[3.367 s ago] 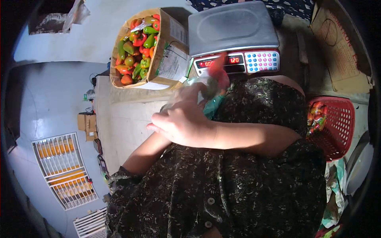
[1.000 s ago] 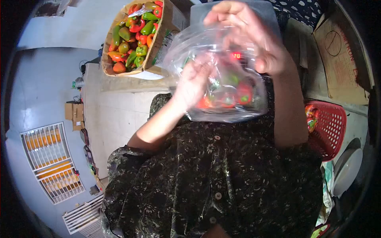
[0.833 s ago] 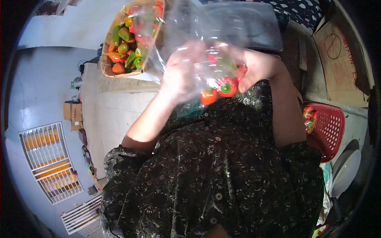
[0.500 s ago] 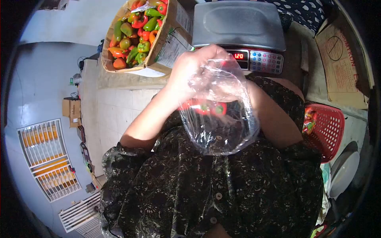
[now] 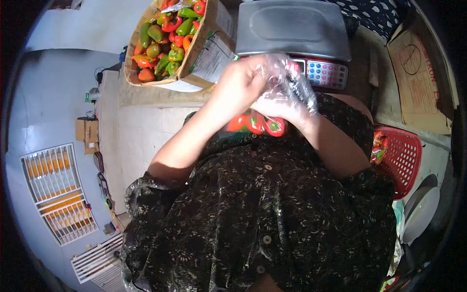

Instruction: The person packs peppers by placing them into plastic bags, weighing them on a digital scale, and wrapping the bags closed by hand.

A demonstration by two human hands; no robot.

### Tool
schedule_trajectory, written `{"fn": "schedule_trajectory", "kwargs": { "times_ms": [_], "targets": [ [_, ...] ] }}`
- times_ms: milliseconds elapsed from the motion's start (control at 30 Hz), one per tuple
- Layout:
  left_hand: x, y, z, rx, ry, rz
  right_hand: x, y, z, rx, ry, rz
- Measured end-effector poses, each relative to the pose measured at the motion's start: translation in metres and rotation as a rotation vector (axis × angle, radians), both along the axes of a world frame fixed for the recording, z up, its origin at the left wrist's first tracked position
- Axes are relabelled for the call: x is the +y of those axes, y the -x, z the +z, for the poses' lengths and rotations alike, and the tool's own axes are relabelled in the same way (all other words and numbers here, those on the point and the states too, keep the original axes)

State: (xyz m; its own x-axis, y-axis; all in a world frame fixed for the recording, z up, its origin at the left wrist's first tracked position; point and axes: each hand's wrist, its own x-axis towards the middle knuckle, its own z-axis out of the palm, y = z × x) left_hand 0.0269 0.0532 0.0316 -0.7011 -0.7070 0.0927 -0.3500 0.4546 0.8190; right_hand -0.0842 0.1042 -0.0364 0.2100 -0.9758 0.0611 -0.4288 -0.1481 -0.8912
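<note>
Red peppers sit beneath the hands on the wearer's side of the digital scale, apparently inside a clear plastic bag. The left hand has its fingers curled tightly around bunched film; film veils the right hand, so its fingers' spread cannot be told. An even, gentle pull should spare film and skins. Left of the scale stands a pepper-filled cardboard box.

On pale ledge, approx. 10 o'clock, an open cardbd. box of peppers is carried. Digital scale, approx. 1 o'clock, is set on brownish surf.. Red plastic basket, 3 o'clock, is borne by greyish base, type unclear.
</note>
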Motion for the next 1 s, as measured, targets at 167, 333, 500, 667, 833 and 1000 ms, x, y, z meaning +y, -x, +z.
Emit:
{"fn": "schedule_trajectory", "kwargs": {
  "times_ms": [167,333,500,667,833,1000],
  "targets": [
    [-0.027,0.007,0.017,0.35,-0.332,0.348,-0.019,0.007,0.001,-0.256,-0.176,0.216],
    [-0.045,0.015,0.013,0.468,-0.412,0.384,-0.02,0.002,-0.006,-0.08,-0.017,0.265],
    [-0.049,0.016,0.015,0.438,-0.193,0.141,-0.028,-0.006,-0.033,-0.113,0.052,-0.049],
    [-0.021,0.022,0.003,0.307,0.038,0.078,-0.034,0.014,-0.022,-0.498,-0.459,-0.01],
    [-0.029,0.006,-0.026,-0.199,0.289,-0.207,-0.022,0.008,-0.042,-0.789,-0.142,-0.002],
    [-0.034,0.008,-0.008,-0.27,0.719,0.041,-0.034,0.014,-0.04,-0.336,-0.228,0.191]
  ]
}}
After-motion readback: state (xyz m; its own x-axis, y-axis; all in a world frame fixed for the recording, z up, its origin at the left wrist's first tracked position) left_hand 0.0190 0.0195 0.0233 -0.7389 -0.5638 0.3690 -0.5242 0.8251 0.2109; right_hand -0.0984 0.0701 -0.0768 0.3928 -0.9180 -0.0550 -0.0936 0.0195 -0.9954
